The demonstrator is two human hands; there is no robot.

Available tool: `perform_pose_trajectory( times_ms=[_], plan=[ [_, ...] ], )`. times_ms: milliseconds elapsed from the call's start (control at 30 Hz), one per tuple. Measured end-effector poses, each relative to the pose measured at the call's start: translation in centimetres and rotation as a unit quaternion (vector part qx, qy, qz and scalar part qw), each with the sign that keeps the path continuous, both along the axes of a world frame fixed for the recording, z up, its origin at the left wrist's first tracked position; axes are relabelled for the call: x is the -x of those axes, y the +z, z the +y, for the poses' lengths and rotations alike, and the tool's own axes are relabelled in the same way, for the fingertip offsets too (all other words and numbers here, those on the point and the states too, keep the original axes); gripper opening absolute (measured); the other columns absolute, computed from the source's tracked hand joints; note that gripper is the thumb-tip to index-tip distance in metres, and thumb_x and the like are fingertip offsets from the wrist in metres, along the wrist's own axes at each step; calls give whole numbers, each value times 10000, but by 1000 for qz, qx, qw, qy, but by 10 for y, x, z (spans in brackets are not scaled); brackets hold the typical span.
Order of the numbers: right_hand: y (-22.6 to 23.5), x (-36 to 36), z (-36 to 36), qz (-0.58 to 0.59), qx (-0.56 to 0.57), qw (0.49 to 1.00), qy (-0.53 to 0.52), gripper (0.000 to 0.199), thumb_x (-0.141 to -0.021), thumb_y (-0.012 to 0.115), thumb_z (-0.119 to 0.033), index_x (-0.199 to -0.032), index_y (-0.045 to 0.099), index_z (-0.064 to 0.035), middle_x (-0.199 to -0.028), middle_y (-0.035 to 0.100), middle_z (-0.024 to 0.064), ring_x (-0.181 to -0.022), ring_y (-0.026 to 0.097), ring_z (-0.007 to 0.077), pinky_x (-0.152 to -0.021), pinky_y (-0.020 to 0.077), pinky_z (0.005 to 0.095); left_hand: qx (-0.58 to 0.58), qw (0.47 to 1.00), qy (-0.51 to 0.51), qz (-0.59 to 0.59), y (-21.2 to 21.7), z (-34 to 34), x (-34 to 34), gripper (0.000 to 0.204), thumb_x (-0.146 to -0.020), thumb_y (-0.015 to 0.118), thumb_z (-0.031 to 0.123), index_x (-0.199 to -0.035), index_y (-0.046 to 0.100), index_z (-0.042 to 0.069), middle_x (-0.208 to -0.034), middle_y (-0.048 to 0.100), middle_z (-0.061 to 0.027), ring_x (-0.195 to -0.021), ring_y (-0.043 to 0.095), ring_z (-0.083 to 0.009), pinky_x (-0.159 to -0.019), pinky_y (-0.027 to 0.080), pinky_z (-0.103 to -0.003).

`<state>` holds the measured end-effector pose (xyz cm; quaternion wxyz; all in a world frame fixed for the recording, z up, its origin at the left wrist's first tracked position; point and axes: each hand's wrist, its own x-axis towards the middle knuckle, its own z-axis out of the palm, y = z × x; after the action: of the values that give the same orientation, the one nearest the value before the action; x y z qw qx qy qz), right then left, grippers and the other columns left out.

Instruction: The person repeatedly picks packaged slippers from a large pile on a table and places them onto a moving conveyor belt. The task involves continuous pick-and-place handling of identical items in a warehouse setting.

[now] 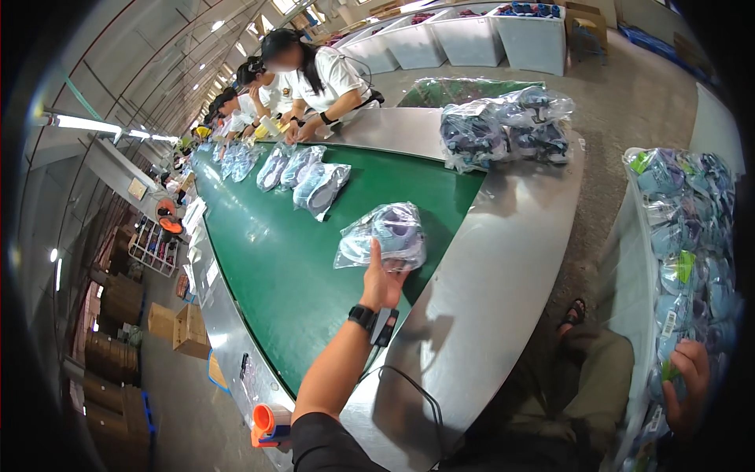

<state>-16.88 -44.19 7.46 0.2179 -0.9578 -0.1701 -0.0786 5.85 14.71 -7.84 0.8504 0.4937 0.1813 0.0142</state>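
While a long green conveyor belt (259,259) with a steel rim runs through a factory hall, four bagged shoe pairs lie farther up it, beyond the fingertips. One clear bag of pale shoes (384,234) lies just ahead of the left hand (381,285), whose open fingers touch its near edge. Off to the right, the right hand (690,383) curls its fingers on a bin (629,259) heaped with bagged shoes.

Bright overhead tubes — steel glare, fisheye-bent edges
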Motion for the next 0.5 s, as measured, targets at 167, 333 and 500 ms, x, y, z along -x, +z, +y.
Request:
perform_pose_trajectory(
  times_ms=[167, 333, 500],
  plan=[
    [13, 8, 8, -51, -16, 998, 25, 394, -770, 685, -147, -1120, 597, 12, -1141, 580, 193, -1078, 562, 397, -961, 440, 511, 53, 983, 159, -70, -33, 37, -51, 492, -904, 754, 326, -1300, 530, 141, -1257, 626, -74, -1066, 663, -261, -849, 578, -429],
    [22, 12, 15, -78, -11, 997, 22, 386, -770, 717, -184, -1103, 622, -15, -1070, 619, 165, -953, 608, 379, -847, 487, 474, 57, 983, 159, -66, -29, 37, -56, 399, -885, 760, 274, -1190, 562, 111, -1141, 637, -66, -1077, 617, -247, -954, 499, -418],
    [12, 15, 9, -89, -50, 994, 47, 378, -745, 727, -183, -1079, 638, -27, -1065, 634, 143, -925, 634, 347, -805, 502, 456, 63, 984, 152, -74, -21, 27, -36, 342, -900, 687, 234, -1176, 567, 71, -1118, 637, -75, -1089, 608, -256, -985, 480, -419]
  ],
)
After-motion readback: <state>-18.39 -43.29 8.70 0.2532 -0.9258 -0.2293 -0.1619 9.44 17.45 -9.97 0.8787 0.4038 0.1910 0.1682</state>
